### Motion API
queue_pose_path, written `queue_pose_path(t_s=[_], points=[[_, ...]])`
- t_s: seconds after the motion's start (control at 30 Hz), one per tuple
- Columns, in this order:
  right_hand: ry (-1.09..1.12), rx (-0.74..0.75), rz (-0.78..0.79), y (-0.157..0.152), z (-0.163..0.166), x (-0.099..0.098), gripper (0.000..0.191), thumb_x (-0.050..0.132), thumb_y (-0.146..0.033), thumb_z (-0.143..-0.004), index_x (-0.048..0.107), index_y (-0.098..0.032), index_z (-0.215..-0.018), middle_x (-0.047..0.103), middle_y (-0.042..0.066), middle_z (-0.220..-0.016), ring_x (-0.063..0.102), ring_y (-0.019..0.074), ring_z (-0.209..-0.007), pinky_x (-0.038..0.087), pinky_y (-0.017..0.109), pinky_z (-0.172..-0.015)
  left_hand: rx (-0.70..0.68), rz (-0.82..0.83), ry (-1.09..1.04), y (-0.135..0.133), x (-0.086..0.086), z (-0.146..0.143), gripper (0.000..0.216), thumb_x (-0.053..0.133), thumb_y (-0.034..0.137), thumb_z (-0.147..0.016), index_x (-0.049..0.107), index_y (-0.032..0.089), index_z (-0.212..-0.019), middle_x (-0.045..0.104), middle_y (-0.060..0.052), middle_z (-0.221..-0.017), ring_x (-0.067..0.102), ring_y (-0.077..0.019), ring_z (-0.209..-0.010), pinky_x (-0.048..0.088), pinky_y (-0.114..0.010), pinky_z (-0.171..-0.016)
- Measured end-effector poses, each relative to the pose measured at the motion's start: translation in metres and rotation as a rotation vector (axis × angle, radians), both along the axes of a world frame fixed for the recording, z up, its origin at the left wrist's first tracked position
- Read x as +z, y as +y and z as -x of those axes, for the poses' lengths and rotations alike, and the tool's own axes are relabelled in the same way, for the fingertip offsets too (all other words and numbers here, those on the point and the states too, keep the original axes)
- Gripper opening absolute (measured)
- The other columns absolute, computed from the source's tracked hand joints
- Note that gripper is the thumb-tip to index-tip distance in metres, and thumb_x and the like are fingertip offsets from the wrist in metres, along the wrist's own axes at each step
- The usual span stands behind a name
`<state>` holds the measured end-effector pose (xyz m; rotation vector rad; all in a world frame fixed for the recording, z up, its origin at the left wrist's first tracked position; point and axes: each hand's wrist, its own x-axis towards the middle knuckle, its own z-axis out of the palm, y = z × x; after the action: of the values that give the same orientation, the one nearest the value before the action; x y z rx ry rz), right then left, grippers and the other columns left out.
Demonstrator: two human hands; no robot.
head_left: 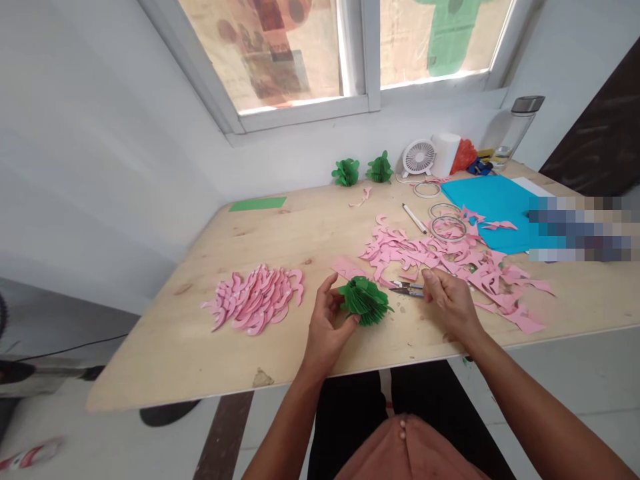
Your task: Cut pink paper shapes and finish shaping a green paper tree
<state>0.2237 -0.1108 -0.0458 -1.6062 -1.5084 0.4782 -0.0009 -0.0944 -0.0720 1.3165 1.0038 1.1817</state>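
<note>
My left hand (327, 327) is closed around the near left side of a green folded-paper ornament (367, 301), whose many layers fan out just above the wooden table. To its right, my right hand (450, 303) has thumb and forefinger pinched together; whatever they grip is too small or hidden to make out. Metal thread snips (407, 289) lie between the ornament and my right fingers, blades pointing left. Their right end meets the edge of my hand, so I cannot tell whether it touches them. A flat pink paper piece (350, 268) is behind the ornament.
Pink curved cutouts (260, 300) are heaped at left, pink scraps (445, 250) at right. Tape rolls (449, 228), a white pen (415, 219) and blue sheets (500, 200) lie beyond. Two green ornaments (346, 172), a small fan (419, 159) and a glass bottle (517, 133) stand along the wall.
</note>
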Motion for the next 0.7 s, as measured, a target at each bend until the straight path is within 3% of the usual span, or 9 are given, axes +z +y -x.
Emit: queue_pose_path(t_s=[0.1,0.3,0.7], points=[[-0.175,0.075,0.015,0.008,-0.003,0.003,0.047,0.03,-0.041,-0.094,0.047,-0.02,-0.055,0.053,0.0,-0.054,0.05,0.015,-0.054,0.034,0.027,-0.058,0.003,-0.005,0.002,0.0,0.0,0.0,0.075,0.069,0.02,-0.067,0.033,0.027,-0.132,0.056,-0.004,-0.102,0.058,-0.0191,-0.096,0.045,-0.033,-0.086],[-0.494,0.16,-0.002,0.021,-0.003,-0.001,0.016,0.047,-0.023,-0.087,0.061,-0.019,-0.08,0.066,0.006,-0.084,0.056,0.0215,-0.082,0.035,0.032,-0.074,-0.01,0.001,-0.018,-0.001,0.001,0.0,0.074,0.069,0.02,-0.068,0.032,0.027,-0.132,0.056,-0.004,-0.102,0.057,-0.019,-0.098,0.044,-0.034,-0.087],[-0.641,0.17,0.011,0.022,0.004,-0.008,0.009,0.054,-0.014,-0.081,0.061,-0.019,-0.077,0.063,0.005,-0.081,0.052,0.0205,-0.082,0.032,0.031,-0.074,-0.004,0.005,-0.034,-0.002,0.001,0.0,0.073,0.068,0.02,-0.068,0.034,0.027,-0.132,0.055,-0.005,-0.102,0.056,-0.0198,-0.099,0.044,-0.034,-0.087]])
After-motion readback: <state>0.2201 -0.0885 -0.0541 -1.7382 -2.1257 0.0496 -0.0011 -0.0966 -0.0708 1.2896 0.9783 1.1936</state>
